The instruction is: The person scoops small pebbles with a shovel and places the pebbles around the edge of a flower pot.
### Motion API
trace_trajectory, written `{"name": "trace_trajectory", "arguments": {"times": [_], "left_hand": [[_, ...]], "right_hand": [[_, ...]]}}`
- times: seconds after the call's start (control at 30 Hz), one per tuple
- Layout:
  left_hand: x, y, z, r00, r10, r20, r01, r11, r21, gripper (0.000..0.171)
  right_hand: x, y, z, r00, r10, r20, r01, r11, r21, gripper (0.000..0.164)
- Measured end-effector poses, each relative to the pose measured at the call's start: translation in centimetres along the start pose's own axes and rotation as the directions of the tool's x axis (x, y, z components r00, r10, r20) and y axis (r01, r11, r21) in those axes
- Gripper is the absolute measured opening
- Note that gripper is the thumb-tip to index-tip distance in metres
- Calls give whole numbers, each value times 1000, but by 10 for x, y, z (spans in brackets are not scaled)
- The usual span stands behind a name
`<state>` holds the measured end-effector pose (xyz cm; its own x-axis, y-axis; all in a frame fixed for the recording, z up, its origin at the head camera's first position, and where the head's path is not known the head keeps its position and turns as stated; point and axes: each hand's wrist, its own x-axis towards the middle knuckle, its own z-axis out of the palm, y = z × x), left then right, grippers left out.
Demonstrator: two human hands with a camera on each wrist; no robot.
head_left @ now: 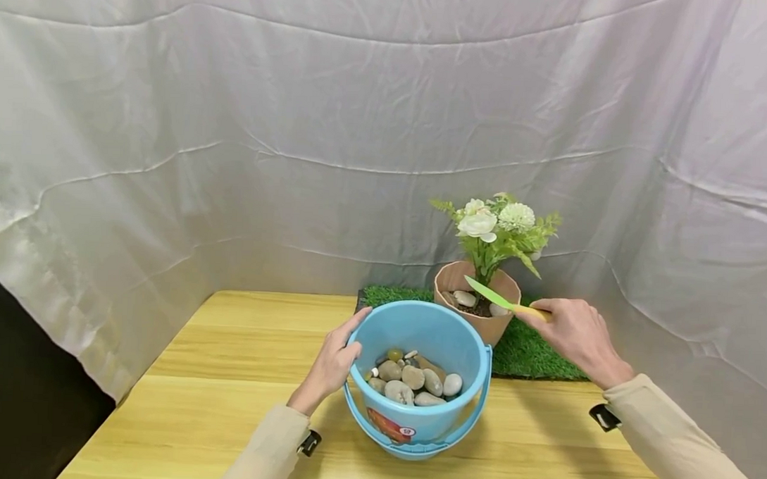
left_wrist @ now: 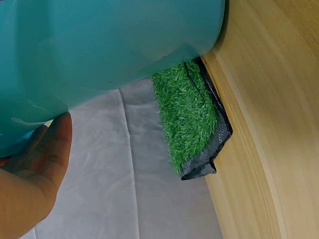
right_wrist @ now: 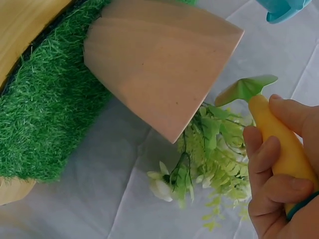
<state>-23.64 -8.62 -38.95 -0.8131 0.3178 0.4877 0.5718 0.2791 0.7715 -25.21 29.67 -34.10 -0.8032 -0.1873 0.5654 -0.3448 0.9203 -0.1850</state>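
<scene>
fingers (right_wrist: 286,191) grip trowel (right_wrist: 279,137); only head view shows stones (head_left: 413,376)

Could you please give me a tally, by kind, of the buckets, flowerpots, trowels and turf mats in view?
Blue bucket: 1
Peach-coloured flowerpot: 1
Yellow-handled trowel: 1
Green turf mat: 1
Total: 4

The red label (head_left: 386,424) on the blue bucket (head_left: 439,426) is too small to read.
</scene>
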Motion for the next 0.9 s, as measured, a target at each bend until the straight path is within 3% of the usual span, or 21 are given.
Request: {"name": "trace_trajectory", "arguments": {"times": [0.37,0.53,0.9], "left_hand": [[1,3,-1,1000,3,11,-3,1000,-6,65],[1,3,-1,1000,2,6,-2,1000,-5,65],[1,2,0,1000,-2,4,2,1000,-4,64]], "right_hand": [[3,-15,5,998,-54,-17,55,998,38,32],[2,-20,8,992,-117,-53,120,991,58,31],[4,-35,10,978,-190,-91,197,976,88,20]]}}
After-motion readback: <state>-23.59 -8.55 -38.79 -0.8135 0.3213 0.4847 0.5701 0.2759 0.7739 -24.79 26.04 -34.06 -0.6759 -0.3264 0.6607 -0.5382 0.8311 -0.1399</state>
